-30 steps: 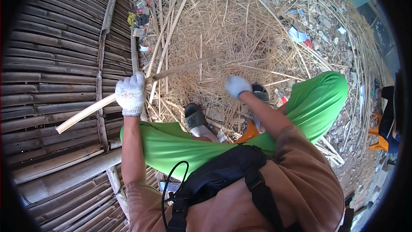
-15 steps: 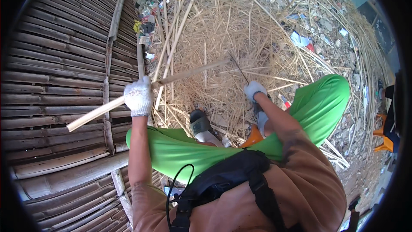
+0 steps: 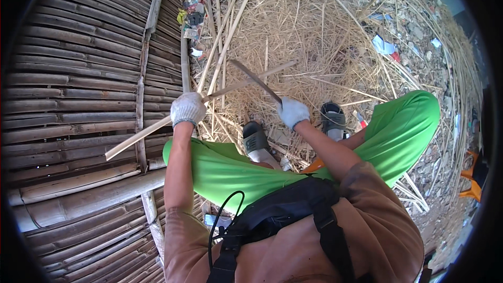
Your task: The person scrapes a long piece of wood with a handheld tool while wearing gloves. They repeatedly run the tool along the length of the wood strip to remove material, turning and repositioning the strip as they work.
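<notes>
My left hand [image 3: 188, 109], in a white knit glove, is closed around a long, narrow bamboo strip [image 3: 139, 139]. The strip slants from the lower left up toward the middle, and its pale cut end sticks out to the left of the fist. Gloved as well, my right hand [image 3: 293, 112] grips a long, dark-bladed knife [image 3: 255, 79] whose handle is hidden in the fist. Its blade points up and left and crosses the far part of the strip; whether the two touch, I cannot tell.
A bamboo-slat wall [image 3: 78, 94] runs along the left. Straw-like shavings [image 3: 298, 31] and several longer bamboo strips [image 3: 230, 26] lie beyond my sandalled feet [image 3: 255, 139]. Rubble and litter cover the right side, where an orange plastic stool [image 3: 474, 175] stands.
The knife has swung left, from near the strip's far end to lying across it closer to my left hand. My right hand has moved left. The whole view has shifted slightly.
</notes>
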A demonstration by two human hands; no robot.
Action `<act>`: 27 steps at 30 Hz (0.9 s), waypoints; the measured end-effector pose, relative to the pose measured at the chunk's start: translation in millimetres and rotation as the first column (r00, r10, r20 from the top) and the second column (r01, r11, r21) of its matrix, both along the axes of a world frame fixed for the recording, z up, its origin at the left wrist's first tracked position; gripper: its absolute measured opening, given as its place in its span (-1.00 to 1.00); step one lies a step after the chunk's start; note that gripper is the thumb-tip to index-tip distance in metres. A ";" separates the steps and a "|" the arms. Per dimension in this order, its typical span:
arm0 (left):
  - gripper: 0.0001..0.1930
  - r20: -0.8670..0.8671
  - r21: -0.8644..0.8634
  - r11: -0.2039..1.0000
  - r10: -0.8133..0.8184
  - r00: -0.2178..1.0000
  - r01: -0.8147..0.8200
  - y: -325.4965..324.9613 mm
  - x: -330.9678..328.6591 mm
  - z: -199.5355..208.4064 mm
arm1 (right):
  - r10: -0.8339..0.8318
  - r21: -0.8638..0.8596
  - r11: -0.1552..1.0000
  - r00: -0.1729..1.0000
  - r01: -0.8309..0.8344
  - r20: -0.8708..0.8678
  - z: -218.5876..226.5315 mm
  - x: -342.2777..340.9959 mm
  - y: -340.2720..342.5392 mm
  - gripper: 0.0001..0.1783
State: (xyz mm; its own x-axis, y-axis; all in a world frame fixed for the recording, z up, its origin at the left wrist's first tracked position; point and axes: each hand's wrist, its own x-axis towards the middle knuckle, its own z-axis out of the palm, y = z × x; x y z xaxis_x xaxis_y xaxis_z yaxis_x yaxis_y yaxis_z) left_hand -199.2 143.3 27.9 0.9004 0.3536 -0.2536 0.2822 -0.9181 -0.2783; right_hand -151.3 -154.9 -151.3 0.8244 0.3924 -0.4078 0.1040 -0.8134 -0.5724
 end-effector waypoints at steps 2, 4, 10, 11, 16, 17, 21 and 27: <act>-0.66 -0.025 -0.005 1.000 0.018 1.000 -0.018 -1.9 -6.6 -7.0 | 0.005 -0.003 1.000 0.996 -0.005 0.087 2.3 -1.4 -2.7 -0.51; -0.66 -0.025 -0.003 1.000 0.020 0.999 -0.020 -2.3 -1.7 -4.7 | -0.083 0.095 0.993 0.992 0.074 0.092 7.1 -20.8 18.3 -0.52; -0.66 0.080 -0.002 0.999 -0.040 0.996 0.040 -4.6 -6.1 14.8 | 0.164 0.130 0.976 0.981 -0.178 0.106 85.4 -44.9 54.5 -0.57; -0.66 0.047 0.002 1.000 -0.016 0.999 0.016 -4.9 -8.2 14.7 | 0.121 0.113 0.985 0.987 -0.134 0.109 65.2 -38.0 46.0 -0.56; -0.67 0.051 0.023 0.999 -0.036 0.998 0.035 -3.3 9.2 -1.4 | -0.213 -0.109 0.971 0.977 0.213 0.013 -49.6 30.6 -64.5 -0.51; -0.67 0.065 0.023 0.999 -0.041 0.997 0.040 -2.1 10.1 -3.4 | -0.179 -0.057 0.982 0.984 0.180 0.011 -49.8 30.1 -60.7 -0.51; -0.68 0.019 0.031 0.999 0.010 1.000 -0.010 -6.2 12.8 10.6 | 0.042 0.077 0.996 0.998 -0.046 0.050 23.3 -10.2 13.6 -0.55; -0.67 -0.011 0.001 1.000 -0.005 1.000 0.005 6.1 7.3 2.2 | 0.088 0.040 0.995 0.991 -0.093 0.100 31.5 -10.7 17.1 -0.60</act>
